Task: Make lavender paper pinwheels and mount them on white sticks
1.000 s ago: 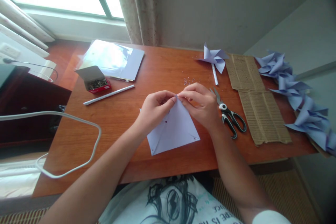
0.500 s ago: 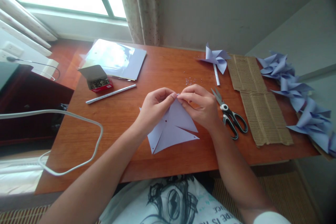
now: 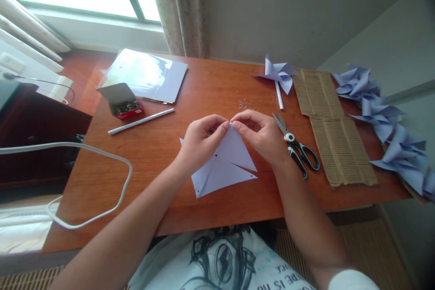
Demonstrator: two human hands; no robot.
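A pale violet paper square (image 3: 222,170) lies in front of me, with slits running in from its corners and small dark holes near the middle and at corner tips. My left hand (image 3: 206,139) pinches its far corner between thumb and fingers. From the other side, my right hand (image 3: 261,133) has thumb and fingertips closed at that same corner. Whether something tiny sits between the fingertips cannot be made out. Close by my right hand are scissors (image 3: 295,142) with black and white handles, blades slightly apart. Tiny metallic bits (image 3: 248,103) are scattered beyond the hands.
A red box (image 3: 126,109) of small metal pieces stands left, near a rolled paper stick (image 3: 141,121) and a glossy folder (image 3: 149,74). Finished pinwheel (image 3: 279,74), corrugated cardboard (image 3: 340,145) and several piled pinwheels (image 3: 380,104) occupy the right. A white cable (image 3: 131,167) loops over the left edge.
The right fingers have shifted slightly at the paper's far corner, and its tip shows more between the hands. The paper stays almost in place. The whole view has moved a little.
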